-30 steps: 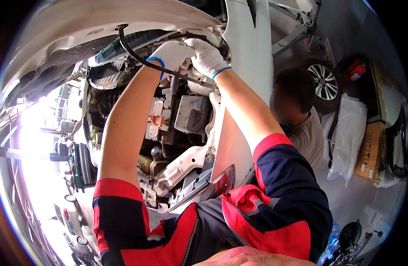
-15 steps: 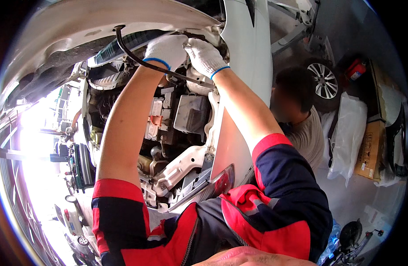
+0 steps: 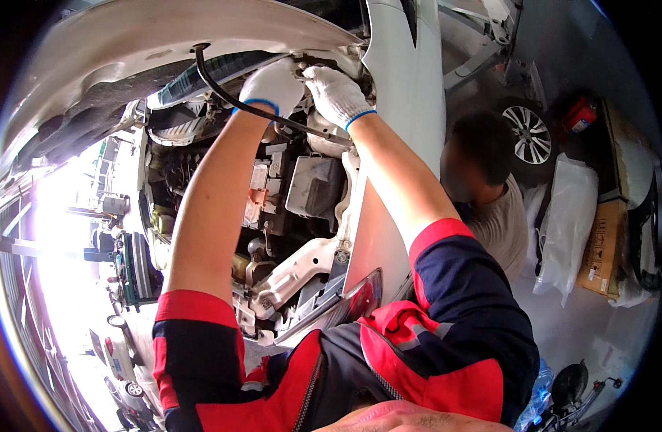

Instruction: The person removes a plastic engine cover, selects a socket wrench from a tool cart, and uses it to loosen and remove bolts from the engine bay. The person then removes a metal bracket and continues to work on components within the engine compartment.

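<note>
My left hand [image 3: 275, 85], in a white knit glove with a blue cuff, reaches to the far right corner of a car's engine bay. Its fingers are hidden past the back of the hand. Beside it my right hand [image 3: 338, 95], gloved alike, has its fingers curled together. Whatever they pinch, if anything, is too small to make out. Small metal parts show in the narrow gap between the hands, close to the white fender [image 3: 406, 108]. A black hood prop rod [image 3: 263, 114] runs from the raised hood [image 3: 201, 21] across my left wrist.
Nearer me lie a dark box cover [image 3: 311, 183], a battery [image 3: 257, 198] with an orange terminal cover, and a headlight [image 3: 360, 297]. Another person [image 3: 482, 180] crouches beyond the fender. A wheel [image 3: 529, 133], a wrapped panel [image 3: 568, 216] and a cardboard box [image 3: 603, 245] stand at right.
A small gap has opened between my hands; the right has shifted slightly toward me. The view has moved a little. The other person stays beside the fender.
</note>
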{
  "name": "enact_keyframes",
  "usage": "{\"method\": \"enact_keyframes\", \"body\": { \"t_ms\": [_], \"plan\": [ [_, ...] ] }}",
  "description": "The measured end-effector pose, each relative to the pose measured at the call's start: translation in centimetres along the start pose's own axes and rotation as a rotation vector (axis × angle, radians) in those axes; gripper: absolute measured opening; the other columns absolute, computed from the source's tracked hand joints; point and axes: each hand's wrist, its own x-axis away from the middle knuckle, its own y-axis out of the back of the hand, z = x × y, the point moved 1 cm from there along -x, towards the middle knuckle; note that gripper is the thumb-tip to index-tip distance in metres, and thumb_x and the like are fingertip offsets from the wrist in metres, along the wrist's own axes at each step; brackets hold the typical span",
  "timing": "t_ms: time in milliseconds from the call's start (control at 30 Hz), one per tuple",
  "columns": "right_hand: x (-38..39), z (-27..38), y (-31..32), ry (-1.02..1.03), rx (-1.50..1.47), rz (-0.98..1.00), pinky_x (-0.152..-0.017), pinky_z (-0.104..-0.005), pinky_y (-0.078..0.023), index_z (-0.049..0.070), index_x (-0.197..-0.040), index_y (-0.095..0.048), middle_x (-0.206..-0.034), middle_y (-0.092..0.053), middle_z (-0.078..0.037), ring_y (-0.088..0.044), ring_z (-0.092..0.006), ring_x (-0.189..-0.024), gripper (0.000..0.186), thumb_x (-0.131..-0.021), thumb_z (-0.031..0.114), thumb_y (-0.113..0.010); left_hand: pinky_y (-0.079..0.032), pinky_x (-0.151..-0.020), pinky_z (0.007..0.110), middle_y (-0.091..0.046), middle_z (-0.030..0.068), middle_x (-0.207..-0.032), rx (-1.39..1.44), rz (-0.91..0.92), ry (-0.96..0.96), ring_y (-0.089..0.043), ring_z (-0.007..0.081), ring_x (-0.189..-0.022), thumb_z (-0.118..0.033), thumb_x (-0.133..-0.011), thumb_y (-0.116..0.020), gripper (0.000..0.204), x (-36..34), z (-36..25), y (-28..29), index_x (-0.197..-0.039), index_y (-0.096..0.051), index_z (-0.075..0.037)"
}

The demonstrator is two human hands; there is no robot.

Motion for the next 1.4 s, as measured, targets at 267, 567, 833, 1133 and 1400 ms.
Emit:
{"method": "enact_keyframes", "body": {
  "t_ms": [267, 567, 833, 1133, 1400],
  "plan": [
    [1.2, -0.4, 1.3, -0.081, 0.013, -0.006, -0.087, -0.0528, -0.055, 0.011, -0.115, -0.065, -0.109, -0.070, -0.017, -0.068, -0.0412, -0.103, 0.020, -0.099, 0.021, -0.056, -0.058, -0.084, 0.047, -0.075, 0.0163, -0.099, -0.463, 0.024, -0.443, -0.073, 0.0357, -0.093, -0.017, -0.090, -0.056, 0.030, 0.0, -1.7, 1.8, -0.115, -0.072, -0.013],
    [1.1, -0.1, 1.7, -0.149, 0.004, 0.043, -0.089, -0.0530, -0.055, 0.010, -0.114, -0.066, -0.108, -0.070, -0.019, -0.068, -0.0394, -0.106, 0.022, -0.101, 0.022, -0.053, -0.056, -0.086, 0.050, -0.072, 0.0236, -0.101, -0.081, -0.014, -0.269, -0.070, 0.0381, -0.097, -0.024, -0.089, -0.060, 0.031, 0.0, -1.0, -0.7, -0.109, -0.072, -0.005],
    [1.2, -0.5, 1.5, -0.167, -0.032, -0.001, -0.092, -0.0511, -0.055, 0.011, -0.119, -0.065, -0.113, -0.070, -0.019, -0.067, -0.0382, -0.110, 0.025, -0.100, 0.023, -0.054, -0.054, -0.054, 0.037, -0.047, 0.0010, -0.064, 1.217, 0.364, 0.449, -0.046, 0.0164, -0.049, -0.018, -0.095, -0.066, 0.012, 0.7, -2.5, -1.5, -0.093, -0.067, -0.006],
    [1.1, 2.5, 2.7, -0.022, -0.059, -0.023, -0.095, -0.0504, -0.052, 0.005, -0.118, -0.067, -0.112, -0.070, -0.021, -0.065, -0.0413, -0.113, 0.029, -0.096, 0.022, -0.060, -0.057, -0.087, 0.041, -0.075, 0.0212, -0.105, 0.434, -0.007, -0.044, -0.074, 0.0341, -0.096, -0.049, -0.086, -0.071, 0.056, 3.7, 1.1, -1.9, -0.125, -0.066, -0.009],
    [-1.0, 13.0, 9.9, 0.573, 0.642, 0.502, -0.089, -0.0436, -0.057, 0.005, -0.121, -0.066, -0.114, -0.071, -0.017, -0.070, -0.0323, -0.104, 0.032, -0.094, 0.020, -0.058, -0.054, -0.089, 0.047, -0.072, 0.0221, -0.108, 0.517, 0.069, 0.105, -0.069, 0.0412, -0.103, -0.041, -0.089, -0.068, 0.050, 14.0, 5.2, -5.4, -0.124, -0.062, -0.006]
  ]
}}
